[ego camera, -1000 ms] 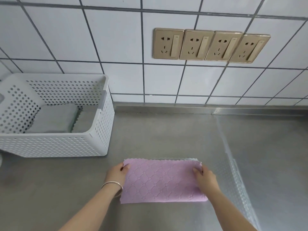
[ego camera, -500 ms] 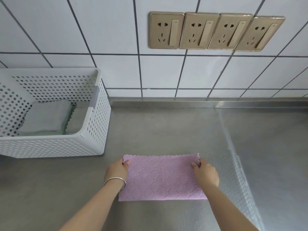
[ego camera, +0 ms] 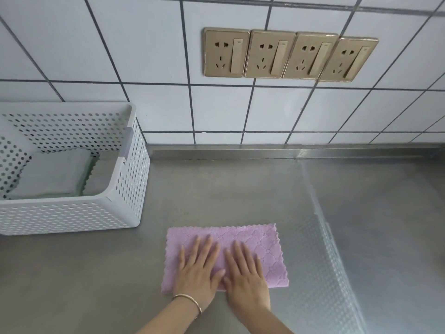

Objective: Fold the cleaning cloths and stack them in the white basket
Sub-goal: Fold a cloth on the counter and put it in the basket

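Observation:
A pink cleaning cloth (ego camera: 262,247) lies folded in a flat rectangle on the steel counter near the front edge. My left hand (ego camera: 198,268), with a bracelet on its wrist, presses flat on the cloth's middle with straight fingers. Beside it, my right hand (ego camera: 245,271) lies flat on the cloth too, thumbs nearly touching. The white perforated basket (ego camera: 125,189) stands at the left, with a grey folded cloth (ego camera: 53,172) lying inside over a green edge.
The steel counter (ego camera: 240,189) runs back to a white tiled wall with several gold sockets (ego camera: 289,55). A textured transparent sheet (ego camera: 332,261) covers the counter at the right.
Both hands let go of the cloth's far corners and moved to its middle, where they now press flat. The cloth lies in the same place.

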